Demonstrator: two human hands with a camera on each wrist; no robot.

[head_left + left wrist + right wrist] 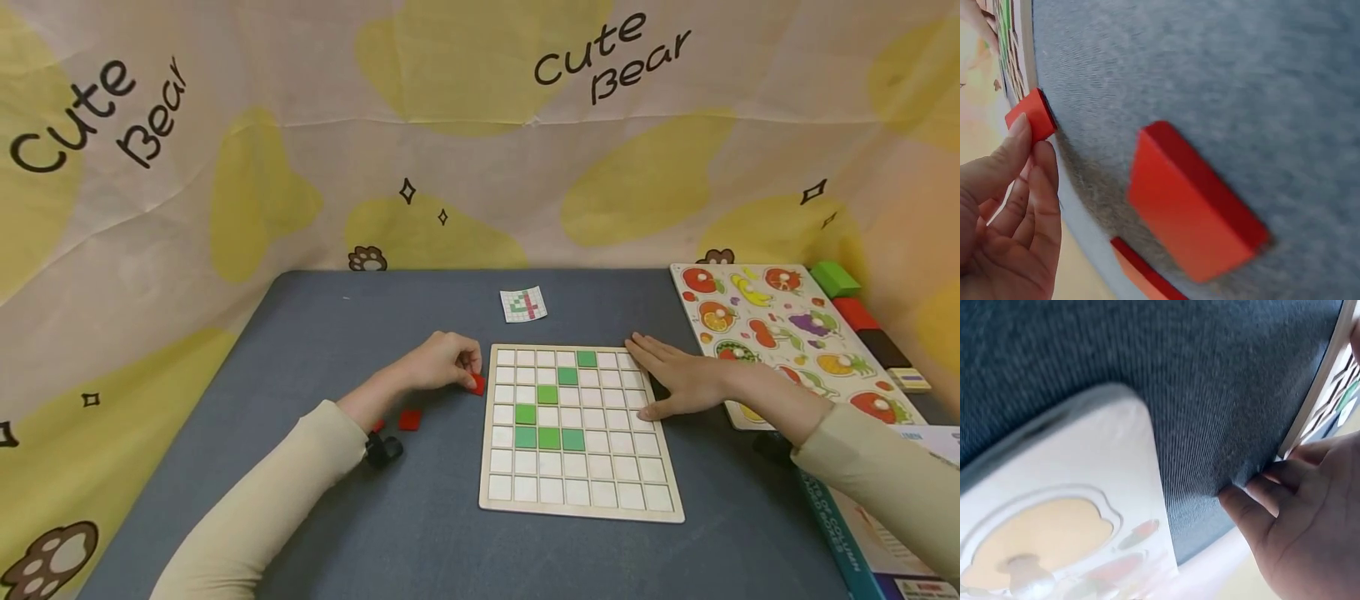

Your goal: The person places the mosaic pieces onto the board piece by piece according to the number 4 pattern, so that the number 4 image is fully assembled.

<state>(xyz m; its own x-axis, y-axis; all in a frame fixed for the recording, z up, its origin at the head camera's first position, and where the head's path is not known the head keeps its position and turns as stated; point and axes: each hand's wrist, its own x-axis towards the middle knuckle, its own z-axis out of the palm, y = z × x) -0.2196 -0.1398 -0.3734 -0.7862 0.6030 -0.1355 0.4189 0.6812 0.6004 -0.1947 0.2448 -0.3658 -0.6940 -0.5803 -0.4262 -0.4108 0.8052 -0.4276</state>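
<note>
On grey surface [315, 333], head view: grid board [581, 432] centre with 6 green tiles, pattern card [523, 304] behind, fruit puzzle [787, 333] right. Left hand [442, 361] pinches red tile [477, 383] just beside board's left edge; right hand [678, 379] flat, fingers straight, on board's right edge.
Left wrist view: pinched tile at board edge; 2 spare red tiles [1191, 200] on surface nearby.
Right wrist view: fingertips [1285, 478] touch board rim; puzzle corner close.

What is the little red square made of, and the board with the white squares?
The red square looks like painted wood or plastic: solid matte colour, crisp thick edges. The grid board seems wooden, with a pale tan frame round it, though no grain shows. The table cover looks like felt.
</note>
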